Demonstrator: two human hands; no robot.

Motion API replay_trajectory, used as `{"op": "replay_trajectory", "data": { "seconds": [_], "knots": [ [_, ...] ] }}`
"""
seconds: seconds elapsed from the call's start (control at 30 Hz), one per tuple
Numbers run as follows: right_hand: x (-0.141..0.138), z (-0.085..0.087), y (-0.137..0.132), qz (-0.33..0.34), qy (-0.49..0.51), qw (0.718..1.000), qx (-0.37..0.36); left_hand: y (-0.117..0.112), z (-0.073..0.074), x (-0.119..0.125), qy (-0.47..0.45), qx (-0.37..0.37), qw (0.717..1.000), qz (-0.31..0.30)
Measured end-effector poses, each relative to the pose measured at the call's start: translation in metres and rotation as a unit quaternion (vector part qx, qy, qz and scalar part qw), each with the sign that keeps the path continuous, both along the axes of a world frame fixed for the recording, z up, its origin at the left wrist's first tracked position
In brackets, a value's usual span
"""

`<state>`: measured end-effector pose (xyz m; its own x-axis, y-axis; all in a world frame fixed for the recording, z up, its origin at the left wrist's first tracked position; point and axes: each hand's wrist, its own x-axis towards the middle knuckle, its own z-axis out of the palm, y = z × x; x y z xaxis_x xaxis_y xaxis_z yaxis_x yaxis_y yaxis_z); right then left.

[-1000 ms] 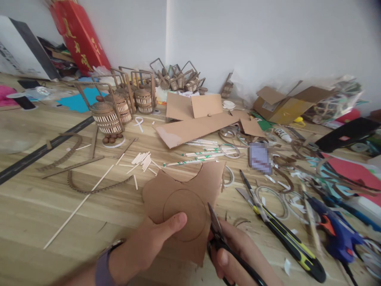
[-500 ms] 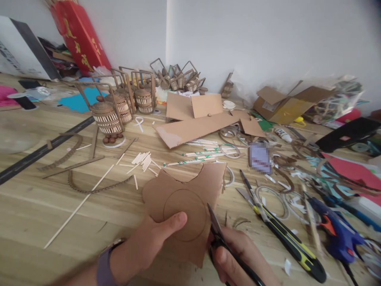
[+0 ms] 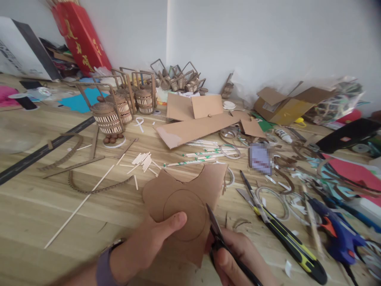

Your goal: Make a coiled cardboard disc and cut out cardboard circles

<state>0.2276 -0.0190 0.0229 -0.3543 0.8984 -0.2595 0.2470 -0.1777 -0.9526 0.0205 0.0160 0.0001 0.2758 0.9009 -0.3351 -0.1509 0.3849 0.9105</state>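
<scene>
An irregular piece of brown cardboard (image 3: 190, 178) with a drawn circle on it is held up over the table. My left hand (image 3: 151, 238) grips it from the lower left, thumb pressed on the face inside the circle; its other fingers are hidden behind. In my right hand (image 3: 238, 254) is a pair of black-handled scissors (image 3: 216, 226). Their blades lie at the right side of the cardboard, the upper tip close to the circle's right edge. The lower blade is hidden by the cardboard.
Right of my hands lie a yellow-black utility knife (image 3: 285, 234) and a blue glue gun (image 3: 339, 226). Cut sticks (image 3: 143, 161) and cardboard strips lie ahead. Small lidded baskets (image 3: 107, 117) stand back left, cardboard sheets (image 3: 193, 125) at mid table, an open box (image 3: 285, 105) back right.
The scissors and my right hand have shifted very slightly along the cardboard's right side, the tip moving a little toward the circle line. My left hand keeps its hold.
</scene>
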Motion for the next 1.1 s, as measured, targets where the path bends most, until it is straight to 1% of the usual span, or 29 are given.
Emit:
{"op": "replay_trajectory", "data": {
  "seconds": [0.2,0.3,0.37,0.43,0.5,0.6,0.7,0.87,1.03,1.1],
  "knots": [
    [0.000,-0.005,-0.001,0.006,-0.001,1.000,0.001,0.000,-0.002,0.000,-0.022,-0.009,1.000,0.004],
    [0.000,-0.007,0.000,0.013,-0.007,1.000,0.006,0.002,0.006,0.003,-0.011,0.009,1.000,0.006],
    [0.001,-0.008,-0.001,0.013,-0.007,1.000,0.008,0.004,0.013,0.004,0.013,0.032,0.999,0.001],
    [0.002,-0.010,-0.001,0.013,-0.007,1.000,0.009,0.005,0.016,0.005,0.038,0.045,0.998,0.000],
    [0.002,-0.012,-0.001,0.013,-0.011,1.000,0.008,0.005,0.014,0.004,0.054,0.042,0.998,0.002],
    [0.003,-0.014,-0.001,0.008,-0.011,1.000,0.000,0.003,0.007,-0.001,0.088,0.027,0.996,0.002],
    [0.002,-0.016,0.001,0.008,0.012,1.000,-0.006,0.001,0.003,-0.006,0.134,0.020,0.991,-0.005],
    [0.002,-0.016,0.003,-0.010,0.064,0.997,-0.048,0.000,0.008,-0.007,0.147,0.025,0.988,-0.031],
    [0.001,-0.014,0.001,-0.014,0.068,0.996,-0.058,0.000,0.014,-0.003,0.130,0.041,0.989,-0.050],
    [0.001,-0.013,0.001,-0.016,0.058,0.997,-0.039,0.001,0.015,-0.002,0.121,0.048,0.989,-0.067]
  ]
}}
